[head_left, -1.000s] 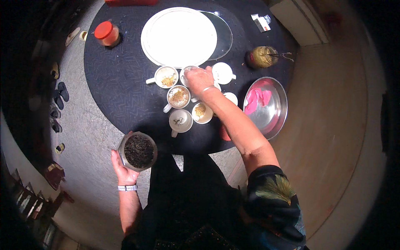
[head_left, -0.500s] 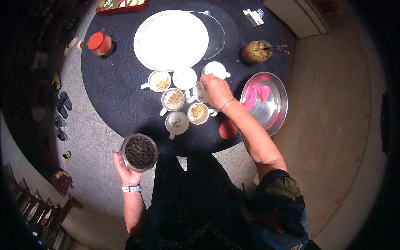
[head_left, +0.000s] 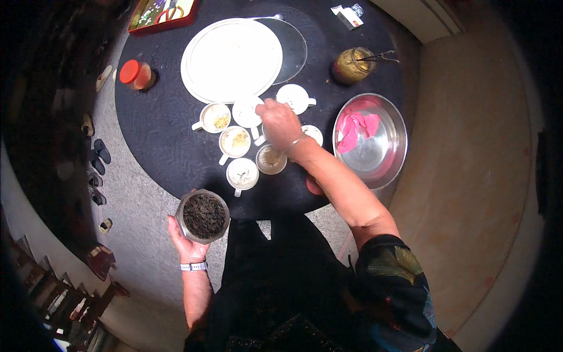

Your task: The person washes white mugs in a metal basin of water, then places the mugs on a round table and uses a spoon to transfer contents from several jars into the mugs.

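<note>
My left hand (head_left: 189, 245) grips an open, faceted clear jar (head_left: 203, 216) of dark dried tea leaves from below, off the table's near edge. Over the cluster of white cups, my right hand (head_left: 280, 124) is closed in a pinch, fingertips at the rim of a white cup (head_left: 246, 110); whatever they hold is hidden. Yellowish dried bits lie in the left cup (head_left: 214, 118) and the one below it (head_left: 234, 142). Dark leaves show in the nearest cup (head_left: 243, 174) and the far right cup (head_left: 295, 98). My right hand and wrist partly cover other cups.
A large white round tray (head_left: 231, 58) lies behind the cups on the dark round table (head_left: 158, 146). Around it stand a red-lidded jar (head_left: 136, 75), a jar of yellowish contents (head_left: 353, 64), a steel basin (head_left: 378, 161) with pink cloth or plastic, a red box (head_left: 161, 23) and a small carton (head_left: 350, 17).
My right hand has moved left, from the right-hand cups to the back middle cup. The left hand still holds the jar. The whole view has shifted slightly.
</note>
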Motion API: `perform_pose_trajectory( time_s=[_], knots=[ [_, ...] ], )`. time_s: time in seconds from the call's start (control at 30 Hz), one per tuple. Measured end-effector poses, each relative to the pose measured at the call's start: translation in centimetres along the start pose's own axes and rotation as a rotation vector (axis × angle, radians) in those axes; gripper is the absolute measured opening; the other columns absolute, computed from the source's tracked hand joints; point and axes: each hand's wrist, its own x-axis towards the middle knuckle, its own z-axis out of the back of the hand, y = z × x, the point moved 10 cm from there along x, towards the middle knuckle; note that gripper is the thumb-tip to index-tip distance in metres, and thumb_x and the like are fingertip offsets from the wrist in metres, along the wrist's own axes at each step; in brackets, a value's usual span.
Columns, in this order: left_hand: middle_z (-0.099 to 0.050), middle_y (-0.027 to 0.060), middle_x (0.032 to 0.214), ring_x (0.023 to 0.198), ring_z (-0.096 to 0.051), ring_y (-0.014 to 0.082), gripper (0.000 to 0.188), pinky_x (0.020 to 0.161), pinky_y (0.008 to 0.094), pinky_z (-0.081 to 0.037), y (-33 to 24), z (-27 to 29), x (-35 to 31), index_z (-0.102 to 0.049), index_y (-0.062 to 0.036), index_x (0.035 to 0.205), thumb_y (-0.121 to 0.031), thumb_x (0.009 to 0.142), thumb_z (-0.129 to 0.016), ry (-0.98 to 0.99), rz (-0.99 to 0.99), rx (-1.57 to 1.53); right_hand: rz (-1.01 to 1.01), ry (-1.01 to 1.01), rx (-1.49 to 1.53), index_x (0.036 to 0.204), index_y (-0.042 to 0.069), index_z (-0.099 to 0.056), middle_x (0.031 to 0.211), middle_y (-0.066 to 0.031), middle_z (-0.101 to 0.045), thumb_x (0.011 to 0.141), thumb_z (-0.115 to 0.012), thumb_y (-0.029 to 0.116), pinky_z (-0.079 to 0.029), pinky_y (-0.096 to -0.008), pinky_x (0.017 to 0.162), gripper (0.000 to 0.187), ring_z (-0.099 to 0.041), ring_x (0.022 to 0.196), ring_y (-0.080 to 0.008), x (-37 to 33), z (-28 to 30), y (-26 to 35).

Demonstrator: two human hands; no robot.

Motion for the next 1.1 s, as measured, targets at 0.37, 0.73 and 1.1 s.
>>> perform_pose_trajectory(
  time_s=[0.37, 0.73, 1.1],
  knots=[
    [-0.040, 0.0284, 0.141, 0.117, -0.050, 0.0503, 0.083, 0.067, 0.0680, -0.054, 0.8, 0.2, -0.5, -0.039, -0.0135, 0.143, -0.071, 0.083, -0.047, 0.018, -0.040, -0.116, -0.154, 0.001, 0.451, 0.099, 0.003, -0.069, 0.094, -0.0184, -0.069, 0.082, -0.060, 0.002, -0.053, -0.0389, 0.079, 0.019, -0.067, 0.088, -0.0341, 0.0, 2.9, -6.4],
    [-0.039, 0.0297, 0.141, 0.122, -0.046, 0.0504, 0.085, 0.068, 0.0703, -0.053, 2.6, -0.4, -1.0, -0.037, -0.0142, 0.144, -0.072, 0.082, -0.048, 0.026, -0.048, -0.133, 0.023, 0.196, 0.044, 0.096, 0.008, -0.068, 0.093, -0.0122, -0.061, 0.081, -0.065, 0.017, -0.048, -0.0448, 0.079, 0.018, -0.062, 0.088, -0.0335, 0.6, -1.9, -2.8],
    [-0.041, 0.0281, 0.140, 0.118, -0.049, 0.0507, 0.083, 0.069, 0.0691, -0.053, 2.5, 2.4, -2.5, -0.038, -0.0141, 0.143, -0.071, 0.084, -0.047, -0.034, -0.099, -0.239, -0.005, 0.017, 0.299, 0.090, 0.014, -0.072, 0.090, -0.0113, -0.066, 0.081, -0.060, 0.012, -0.048, -0.0464, 0.075, 0.015, -0.065, 0.087, -0.0316, 4.3, 0.6, -3.2]
  ],
)
